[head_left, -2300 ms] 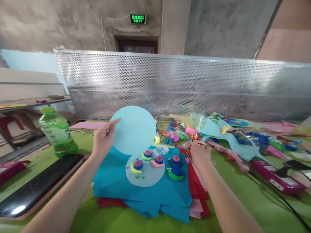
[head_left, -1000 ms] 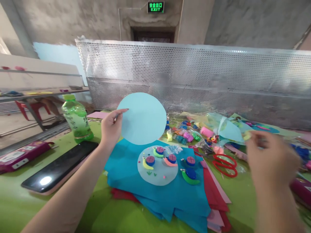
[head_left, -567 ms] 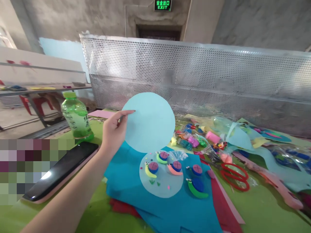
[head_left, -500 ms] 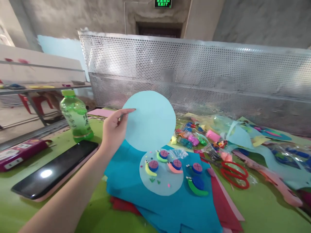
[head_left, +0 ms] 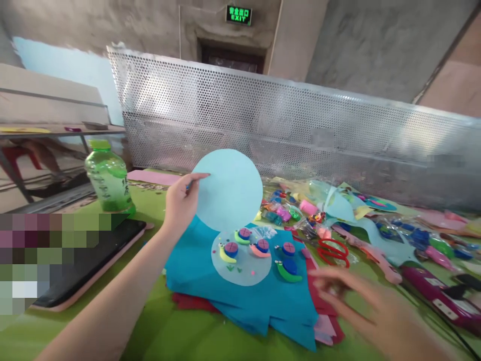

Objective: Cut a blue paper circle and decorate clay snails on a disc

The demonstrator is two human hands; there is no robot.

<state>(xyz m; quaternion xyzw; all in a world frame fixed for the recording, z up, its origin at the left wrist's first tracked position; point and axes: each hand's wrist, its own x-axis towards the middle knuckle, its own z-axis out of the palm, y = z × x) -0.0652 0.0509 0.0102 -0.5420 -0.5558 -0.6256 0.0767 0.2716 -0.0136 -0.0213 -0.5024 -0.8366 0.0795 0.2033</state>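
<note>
My left hand (head_left: 183, 198) pinches the left edge of a light blue paper circle (head_left: 230, 190), held upright above the table. Below it lies a stack of blue sheets (head_left: 240, 303), with red and pink sheets partly showing beneath. A pale disc (head_left: 246, 273) rests on the stack and carries several clay snails, among them a yellow one (head_left: 227, 253) and a pink one (head_left: 260, 249). Right of the disc, a green clay snail (head_left: 288, 271) sits on the blue sheet. My right hand (head_left: 349, 301), blurred, hovers by the stack's right edge with thumb and fingers apart; nothing shows in it.
Red-handled scissors (head_left: 333, 252) lie right of the stack, before bagged clay (head_left: 285, 213) and paper scraps (head_left: 376, 235). At left stand a green bottle (head_left: 108, 178) and a phone (head_left: 97, 260). A purple box (head_left: 443, 296) lies far right. A perforated metal panel (head_left: 225, 110) rises behind.
My right hand has come into view from the lower right. The view has turned to the right and tilted. My left hand still pinches the paper circle.
</note>
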